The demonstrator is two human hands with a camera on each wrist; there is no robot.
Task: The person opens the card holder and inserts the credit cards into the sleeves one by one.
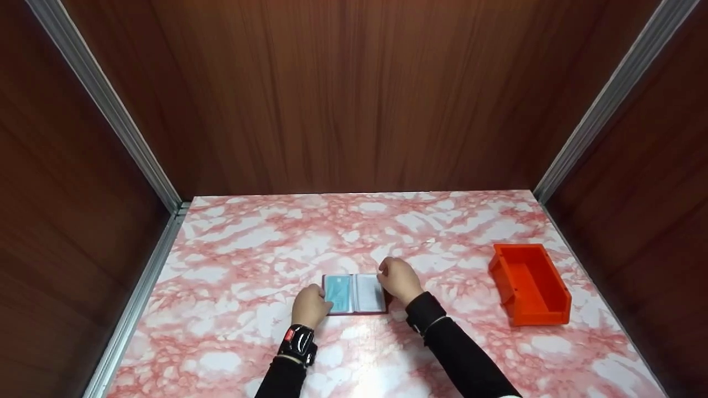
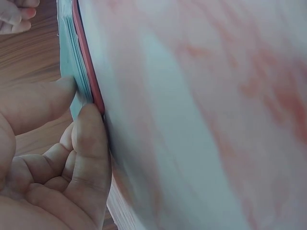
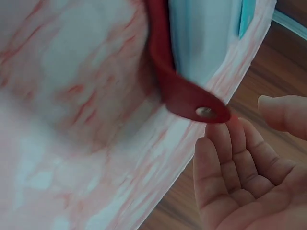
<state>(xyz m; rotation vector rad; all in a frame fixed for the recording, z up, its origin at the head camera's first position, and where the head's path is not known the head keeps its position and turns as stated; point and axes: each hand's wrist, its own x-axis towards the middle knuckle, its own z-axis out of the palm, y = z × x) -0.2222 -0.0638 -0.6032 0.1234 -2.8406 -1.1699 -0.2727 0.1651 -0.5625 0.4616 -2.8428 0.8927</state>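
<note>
A red card holder (image 1: 369, 294) lies spread on the table, with clear sleeves inside and a teal card (image 1: 337, 292) in its left half. My left hand (image 1: 311, 307) pinches the holder's left edge; in the left wrist view its thumb rests on the stacked sleeves (image 2: 72, 52) and a finger lies against the red cover (image 2: 88, 60). At the opposite side is my right hand (image 1: 399, 280). The right wrist view has its fingers (image 3: 225, 167) loosely bent by the tip of a red strap (image 3: 184, 98) with a metal snap, the thumb standing apart.
An orange plastic bin (image 1: 532, 284) stands at the right of the pink-and-white marbled table (image 1: 249, 237). Dark wood-grain panels (image 1: 343, 99) rise behind and at both sides, with metal rails (image 1: 138, 276) along the left edge and at the corners.
</note>
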